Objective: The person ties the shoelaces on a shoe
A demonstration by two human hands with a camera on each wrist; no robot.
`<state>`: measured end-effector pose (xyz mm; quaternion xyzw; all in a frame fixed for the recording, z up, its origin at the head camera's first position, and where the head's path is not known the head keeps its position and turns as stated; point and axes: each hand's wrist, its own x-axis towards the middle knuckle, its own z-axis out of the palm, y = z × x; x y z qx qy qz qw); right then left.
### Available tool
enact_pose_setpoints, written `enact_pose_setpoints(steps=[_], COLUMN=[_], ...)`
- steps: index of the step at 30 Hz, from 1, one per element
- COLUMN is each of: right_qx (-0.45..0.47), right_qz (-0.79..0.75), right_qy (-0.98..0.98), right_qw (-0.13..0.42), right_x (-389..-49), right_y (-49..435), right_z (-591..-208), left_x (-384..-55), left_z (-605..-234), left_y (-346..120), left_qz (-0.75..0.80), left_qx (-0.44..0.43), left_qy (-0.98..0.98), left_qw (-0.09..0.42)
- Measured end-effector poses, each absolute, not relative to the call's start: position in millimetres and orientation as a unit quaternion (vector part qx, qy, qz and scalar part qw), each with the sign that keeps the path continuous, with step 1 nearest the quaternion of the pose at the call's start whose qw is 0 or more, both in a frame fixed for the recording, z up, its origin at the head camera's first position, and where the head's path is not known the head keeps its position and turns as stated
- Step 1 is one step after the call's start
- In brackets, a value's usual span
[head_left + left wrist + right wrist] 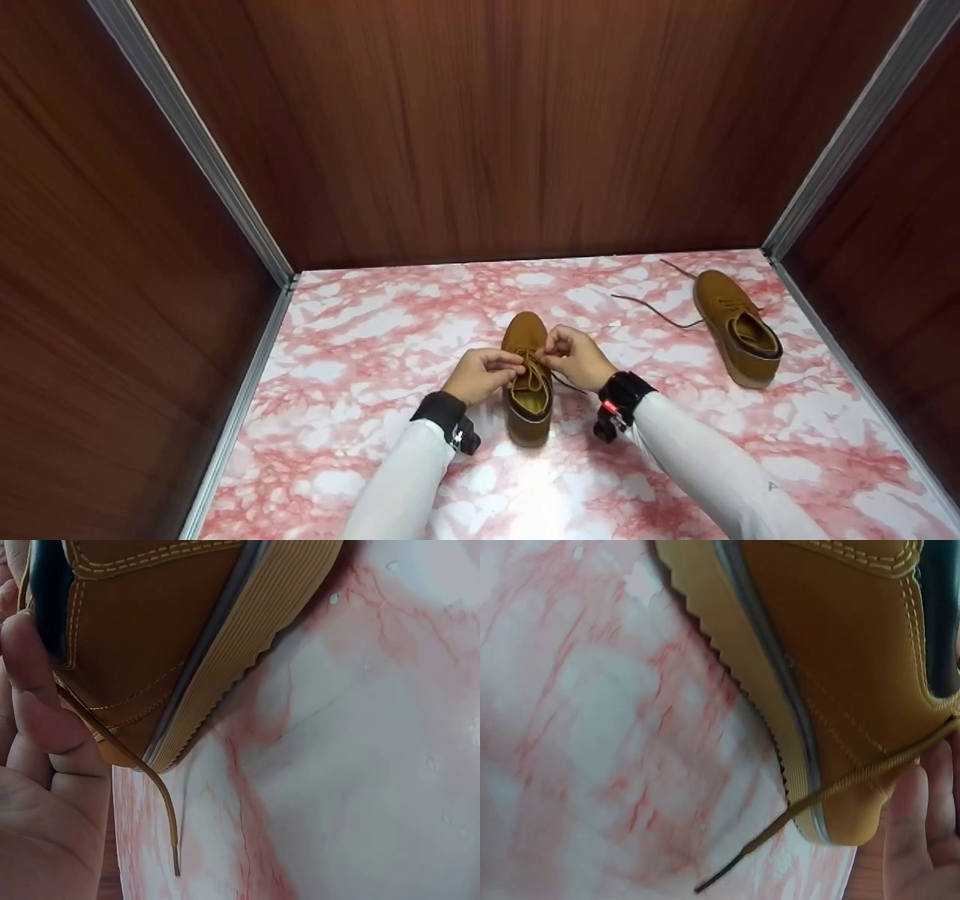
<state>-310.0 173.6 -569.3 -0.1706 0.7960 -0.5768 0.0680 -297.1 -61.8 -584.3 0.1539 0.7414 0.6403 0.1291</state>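
Note:
A tan lace-up shoe (528, 431) stands upright between the two hands, its toe pointing away. At its lacing, the left hand (480, 377) pinches the brown shoelace (127, 752) between thumb and fingers. Opposite it, the right hand (577, 360) also pinches the lace, with thumb and index finger together. A loop of lace hangs over the shoe's opening. One loose lace end dangles on each side of the shoe, as both wrist views show. The fingertips are partly cut off in the wrist views, so the exact grip is hidden there.
A second tan shoe (716, 292) stands at the far right, its loose laces (656, 311) trailing left on the table. The pink-and-white marbled tabletop (360, 420) is bounded by brown wood-grain panels (480, 135) at the back and both sides.

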Motion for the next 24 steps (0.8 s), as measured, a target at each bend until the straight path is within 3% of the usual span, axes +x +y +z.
enact_pose_setpoints(steps=[12, 24], right_qx=[-0.241, -0.291], right_qz=[-0.544, -0.460], right_qy=[0.791, 0.831], right_qw=[0.142, 0.110], right_x=[-304, -300], right_y=[191, 187], right_z=[-568, -569], left_x=[-298, -298], left_z=[-585, -584], left_y=[-61, -61], left_qz=[0.642, 0.662], left_qx=[0.134, 0.115], left_qy=[0.741, 0.724], left_qw=[0.143, 0.155])
